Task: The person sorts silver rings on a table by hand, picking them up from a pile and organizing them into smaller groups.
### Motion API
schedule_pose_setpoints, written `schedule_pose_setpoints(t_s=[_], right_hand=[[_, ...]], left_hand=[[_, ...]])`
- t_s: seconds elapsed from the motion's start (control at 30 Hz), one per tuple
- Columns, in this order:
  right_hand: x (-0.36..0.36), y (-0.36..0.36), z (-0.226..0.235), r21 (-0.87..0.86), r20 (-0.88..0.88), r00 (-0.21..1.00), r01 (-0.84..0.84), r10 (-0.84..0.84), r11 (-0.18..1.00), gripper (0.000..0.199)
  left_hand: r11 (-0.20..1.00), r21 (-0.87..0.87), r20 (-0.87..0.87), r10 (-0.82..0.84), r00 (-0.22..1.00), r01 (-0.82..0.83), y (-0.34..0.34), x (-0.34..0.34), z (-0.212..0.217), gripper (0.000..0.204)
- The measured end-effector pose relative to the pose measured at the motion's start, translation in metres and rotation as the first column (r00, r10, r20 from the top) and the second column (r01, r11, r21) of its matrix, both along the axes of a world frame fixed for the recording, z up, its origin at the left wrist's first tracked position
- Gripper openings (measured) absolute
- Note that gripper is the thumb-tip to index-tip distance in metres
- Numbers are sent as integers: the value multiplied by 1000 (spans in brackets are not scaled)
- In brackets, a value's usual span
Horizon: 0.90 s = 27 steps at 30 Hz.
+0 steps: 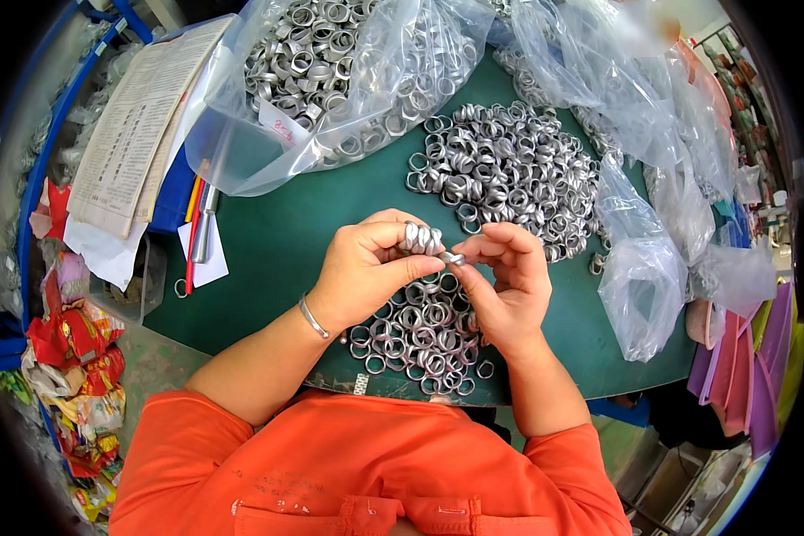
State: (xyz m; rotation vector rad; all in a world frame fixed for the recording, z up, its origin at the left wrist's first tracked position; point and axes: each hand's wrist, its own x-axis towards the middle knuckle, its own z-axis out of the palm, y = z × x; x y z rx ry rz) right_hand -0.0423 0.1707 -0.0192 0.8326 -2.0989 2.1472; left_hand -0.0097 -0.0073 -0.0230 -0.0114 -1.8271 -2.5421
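Note:
Several grey metal rings (418, 239) sit stacked in a row in my left hand (366, 268), its fingers closed round them. Thumb and fingers of my right hand (511, 284) pinch a single metal ring (453, 258) at the end of that row, so the two hands nearly meet. Below them, near the table's front edge, lies a small pile of loose rings (424, 330). Beyond my hands spreads a larger heap of rings (514, 170). A metal bangle (313, 316) circles my left wrist.
A clear plastic bag (241, 161) full of rings lies at the far left of the green table (250, 241). More plastic bags (643, 286) cover the right side. Pens (193, 237), a clear tub (147, 290) and stacked newspapers (129, 134) are at the left.

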Motion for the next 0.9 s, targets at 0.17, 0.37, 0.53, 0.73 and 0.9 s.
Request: schedule_pose_setpoints(t_s=[0.17, 0.37, 0.53, 0.73, 0.9], right_hand=[[-3, 5, 16, 244, -55, 997, -32, 47, 969, 23], [-28, 22, 15, 507, -400, 912, 308, -97, 805, 11], [-43, 18, 4, 536, -593, 790, 531, -155, 657, 13], [-47, 19, -1, 542, -597, 787, 539, -155, 645, 16], [-29, 16, 4, 342, -143, 951, 308, -275, 888, 12]], left_hand=[[948, -297, -65, -139, 988, 114, -14, 2, 13, 16], [631, -640, -27, -589, 807, 439, -44, -4, 22, 16], [611, -583, 63, -624, 779, 536, -45, -6, 21, 16], [676, -534, 43, -578, 815, 507, -45, -7, 22, 15], [852, -459, -15, -289, 957, 250, -24, -2, 16, 16]])
